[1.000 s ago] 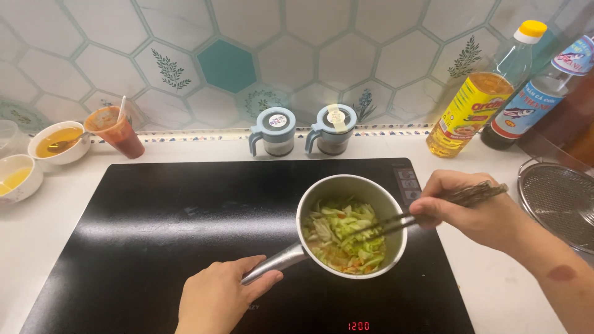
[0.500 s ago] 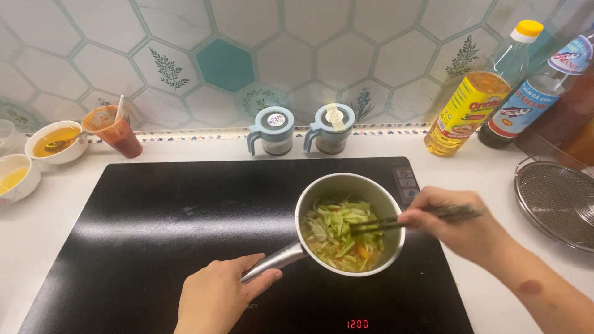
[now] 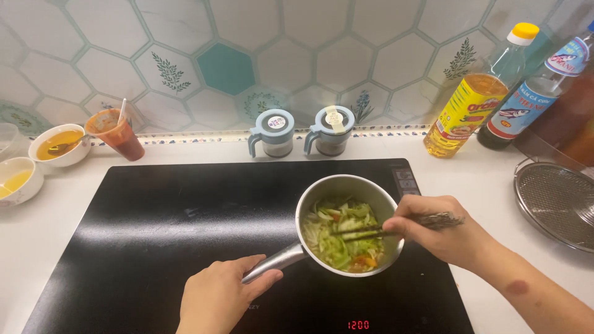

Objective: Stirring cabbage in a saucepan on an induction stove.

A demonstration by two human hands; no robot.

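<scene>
A small steel saucepan [image 3: 322,192] sits on the right half of a black induction hob [image 3: 161,229]. It holds shredded green cabbage with orange bits [image 3: 343,238]. My left hand [image 3: 216,297] grips the pan's handle [image 3: 275,263] at the front. My right hand [image 3: 439,229] holds dark chopsticks [image 3: 365,234], whose tips are down in the vegetables near the pan's middle.
Behind the hob stand two lidded blue-grey jars [image 3: 272,133], a red sauce cup [image 3: 117,133] and two small bowls of yellow liquid [image 3: 59,143]. An oil bottle [image 3: 476,99] and a dark sauce bottle [image 3: 526,105] stand back right. A metal strainer [image 3: 560,201] lies at right.
My right hand has drawn in toward the pan and lowered. The chopstick tips moved from the pan's left part toward its middle. My left hand keeps hold of the handle.
</scene>
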